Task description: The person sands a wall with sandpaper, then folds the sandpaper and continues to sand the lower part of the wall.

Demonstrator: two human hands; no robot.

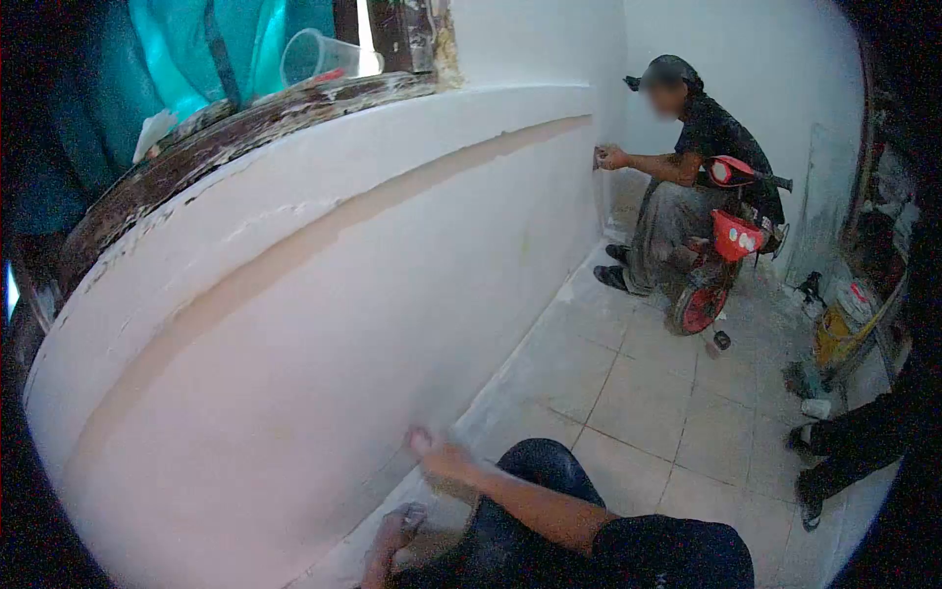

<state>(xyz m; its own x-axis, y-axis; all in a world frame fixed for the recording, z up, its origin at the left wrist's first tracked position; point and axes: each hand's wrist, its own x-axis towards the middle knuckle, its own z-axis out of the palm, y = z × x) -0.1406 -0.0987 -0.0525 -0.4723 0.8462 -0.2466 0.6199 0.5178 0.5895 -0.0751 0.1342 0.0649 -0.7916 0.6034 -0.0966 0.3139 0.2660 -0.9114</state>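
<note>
My right hand (440, 457) was at the foot of the white wall (343, 334), just above the floor's wall-side edge. It was blurred, so I could not tell whether its fingers were together, apart or clamped on something. My left hand (400, 525) was nearer to me, low beside the same edge, with its fingers curled; whether it gripped anything I could not tell. My bent knee (545, 471), in dark cloth, rose just beside my right forearm, and my dark sleeve (677, 552) filled the near edge of the floor.

The wall ran along my left, with a long ledge (392, 177) across its upper part. Above that, a worn wooden sill (265, 118) carried a clear plastic cup (319, 57) on its side near its far end, before a teal cloth (177, 59).

Out across the tiled floor (628, 402), by its far corner, a co-worker (731, 133) in a dark cap sat low, one hand (614, 157) at the wall's far end. A small red bike (702, 304) stood close beside that person. Near the floor's right edge were a yellow bucket (840, 336) and, nearer me, another person's dark-clad legs (863, 432).
</note>
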